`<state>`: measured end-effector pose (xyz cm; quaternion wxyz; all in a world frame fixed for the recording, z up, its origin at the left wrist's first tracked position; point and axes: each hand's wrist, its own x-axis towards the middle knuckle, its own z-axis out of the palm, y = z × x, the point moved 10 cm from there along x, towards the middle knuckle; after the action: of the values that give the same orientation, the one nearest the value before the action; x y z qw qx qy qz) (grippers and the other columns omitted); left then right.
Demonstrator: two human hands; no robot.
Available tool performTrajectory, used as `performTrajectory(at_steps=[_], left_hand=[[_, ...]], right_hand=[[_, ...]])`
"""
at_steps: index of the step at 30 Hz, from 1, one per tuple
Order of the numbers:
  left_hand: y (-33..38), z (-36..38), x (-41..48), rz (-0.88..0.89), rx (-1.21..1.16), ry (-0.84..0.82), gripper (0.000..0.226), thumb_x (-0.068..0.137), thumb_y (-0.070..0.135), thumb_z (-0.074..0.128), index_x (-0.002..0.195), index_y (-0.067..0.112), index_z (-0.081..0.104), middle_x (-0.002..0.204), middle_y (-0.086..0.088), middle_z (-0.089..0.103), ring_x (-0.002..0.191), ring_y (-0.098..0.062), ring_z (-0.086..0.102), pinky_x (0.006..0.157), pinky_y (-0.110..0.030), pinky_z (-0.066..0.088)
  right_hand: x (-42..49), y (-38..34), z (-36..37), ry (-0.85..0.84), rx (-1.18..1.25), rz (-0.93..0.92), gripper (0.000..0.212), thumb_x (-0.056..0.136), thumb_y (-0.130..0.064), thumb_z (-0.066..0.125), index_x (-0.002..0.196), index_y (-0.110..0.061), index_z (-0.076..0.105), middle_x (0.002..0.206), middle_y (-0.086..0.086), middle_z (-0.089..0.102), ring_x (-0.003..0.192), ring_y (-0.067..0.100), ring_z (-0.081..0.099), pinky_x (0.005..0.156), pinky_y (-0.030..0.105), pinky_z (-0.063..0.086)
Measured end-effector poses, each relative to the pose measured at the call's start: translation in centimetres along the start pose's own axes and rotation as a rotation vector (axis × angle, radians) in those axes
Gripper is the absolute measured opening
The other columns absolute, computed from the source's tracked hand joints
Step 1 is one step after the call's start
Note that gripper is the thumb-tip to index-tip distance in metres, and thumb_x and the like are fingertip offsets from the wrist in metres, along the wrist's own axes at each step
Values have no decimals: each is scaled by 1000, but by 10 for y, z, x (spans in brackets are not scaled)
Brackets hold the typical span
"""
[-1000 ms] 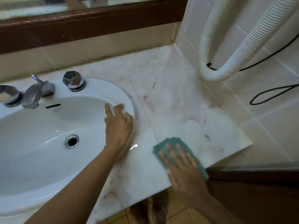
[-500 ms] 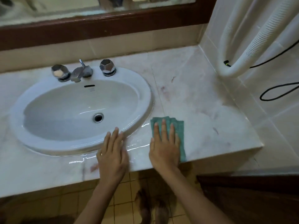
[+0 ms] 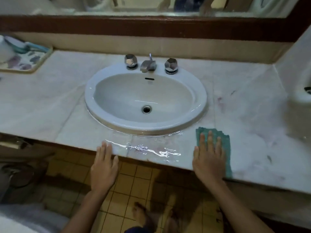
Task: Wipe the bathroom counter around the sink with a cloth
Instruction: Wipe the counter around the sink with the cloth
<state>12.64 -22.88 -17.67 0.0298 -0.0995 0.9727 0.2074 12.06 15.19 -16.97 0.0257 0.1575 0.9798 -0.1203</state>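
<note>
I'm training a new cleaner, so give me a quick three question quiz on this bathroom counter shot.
1. True or false: the right hand lies flat on the green cloth.
2. Where is standing water on the counter? A) in front of the sink B) by the tray C) far right corner
3. How many tap handles flank the spout?

Key: 1 true; 2 A; 3 two.
</note>
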Motion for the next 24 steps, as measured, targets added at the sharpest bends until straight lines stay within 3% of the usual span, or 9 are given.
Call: performTrajectory(at_steps=[2,8,12,16,19,24], left_hand=[[0,0,2,7,-23,-23,59,100,37,33,154,17,21,162,3,5,150,-20,4,111,-47,29],[-6,-5,3,32,-162,-40,59,101,15,44,154,23,19,158,16,-2,147,-7,-3,116,-30,15],[-14,-21,2,42,-317,37,51,97,5,49,143,27,44,153,20,24,144,-3,17,112,-28,21],[-43,-51,9,50,-399,146,38,89,11,53,122,25,64,132,20,50,123,-5,44,104,-37,41],[-91,-80,19,-40,-365,272,33,88,10,58,119,21,65,136,12,50,118,-10,42,97,-43,43],[-175,-112,54,-214,-333,336,38,90,10,61,126,19,61,150,0,38,136,-26,30,103,-57,39]], right_hand=[[-4,-38,11,-29,33,49,66,92,-43,15,153,-19,17,161,5,5,148,33,2,118,50,9],[-59,-179,45,-82,73,-166,70,89,-44,33,151,-14,23,159,12,12,146,36,2,114,51,6],[-81,-231,61,-114,22,-451,65,90,-48,33,146,-16,37,156,10,29,144,33,17,112,49,20],[-75,-204,58,-105,-70,-689,55,97,-43,28,151,-28,26,159,-4,20,146,25,20,109,44,37],[-68,-202,59,-104,-108,-605,58,99,-47,14,151,-27,25,160,-3,17,147,25,16,112,44,27],[-71,-274,77,-87,-110,-437,69,93,-56,28,152,-20,22,160,5,16,147,31,11,112,49,18]])
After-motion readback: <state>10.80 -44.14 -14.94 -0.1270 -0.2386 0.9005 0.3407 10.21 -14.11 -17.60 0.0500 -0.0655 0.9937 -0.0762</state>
